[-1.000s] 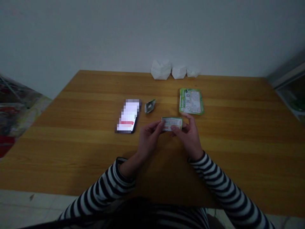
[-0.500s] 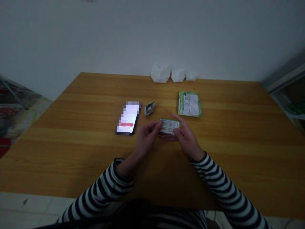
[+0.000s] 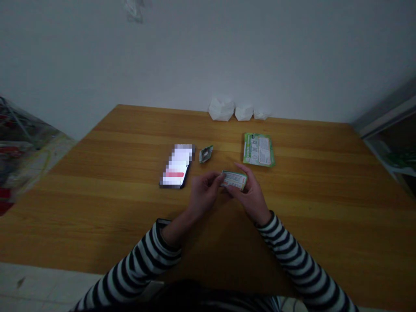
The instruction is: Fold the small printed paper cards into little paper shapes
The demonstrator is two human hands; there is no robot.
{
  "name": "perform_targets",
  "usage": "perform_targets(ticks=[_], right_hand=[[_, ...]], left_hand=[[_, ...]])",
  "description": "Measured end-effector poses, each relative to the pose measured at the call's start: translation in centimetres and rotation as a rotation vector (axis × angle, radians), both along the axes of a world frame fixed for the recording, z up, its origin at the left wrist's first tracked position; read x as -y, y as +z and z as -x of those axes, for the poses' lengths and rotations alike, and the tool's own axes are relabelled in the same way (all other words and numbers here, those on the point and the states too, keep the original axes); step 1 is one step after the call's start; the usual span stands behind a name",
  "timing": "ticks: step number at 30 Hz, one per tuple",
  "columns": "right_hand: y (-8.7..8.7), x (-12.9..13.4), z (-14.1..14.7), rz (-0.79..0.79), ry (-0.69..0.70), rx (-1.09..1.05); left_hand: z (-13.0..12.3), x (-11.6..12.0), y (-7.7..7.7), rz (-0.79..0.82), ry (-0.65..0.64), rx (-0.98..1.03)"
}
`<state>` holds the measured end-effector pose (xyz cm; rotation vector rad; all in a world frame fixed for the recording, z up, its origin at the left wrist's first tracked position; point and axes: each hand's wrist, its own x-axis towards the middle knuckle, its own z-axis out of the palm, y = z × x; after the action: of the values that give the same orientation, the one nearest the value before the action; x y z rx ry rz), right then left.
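Observation:
A small white and green packet (image 3: 234, 179) with printed text is held above the wooden table (image 3: 130, 208). My left hand (image 3: 204, 193) pinches its left end between thumb and fingers. My right hand (image 3: 251, 193) grips its right side, with the thumb along the lower edge and the index finger stretched out behind. A small folded foil piece (image 3: 206, 154) lies beyond my left hand. To the left of it is a phone (image 3: 177, 167) with a lit, blurred screen. Beyond my right hand lies a larger green and white pouch (image 3: 258, 150).
Three crumpled white paper pieces (image 3: 221, 109) stand in a row at the table's back edge, against the wall. On the right is a shelf or cabinet (image 3: 386, 160). Clutter with red items (image 3: 9, 151) lies beyond the table on the left.
The view has tilted slightly, so the table things appear lower. The packet is a little more tilted, and my right thumb has shifted left along its lower edge.

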<state>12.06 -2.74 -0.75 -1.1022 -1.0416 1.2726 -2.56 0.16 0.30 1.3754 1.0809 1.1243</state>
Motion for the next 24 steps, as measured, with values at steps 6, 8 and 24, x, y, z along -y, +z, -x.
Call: perform_targets(ticks=[6, 8, 24], right_hand=[[0.4, 0.2, 1.0, -0.001, -0.086, 0.011], [0.4, 0.4, 0.9, -0.018, -0.047, -0.001], [-1.5, 0.0, -0.7, -0.063, 0.096, 0.252]], left_hand=[[-0.4, 0.4, 0.0, -0.022, 0.02, -0.058], [-0.4, 0.1, 0.0, 0.001, 0.04, -0.06], [0.9, -1.7, -0.7, -0.077, -0.113, -0.15]])
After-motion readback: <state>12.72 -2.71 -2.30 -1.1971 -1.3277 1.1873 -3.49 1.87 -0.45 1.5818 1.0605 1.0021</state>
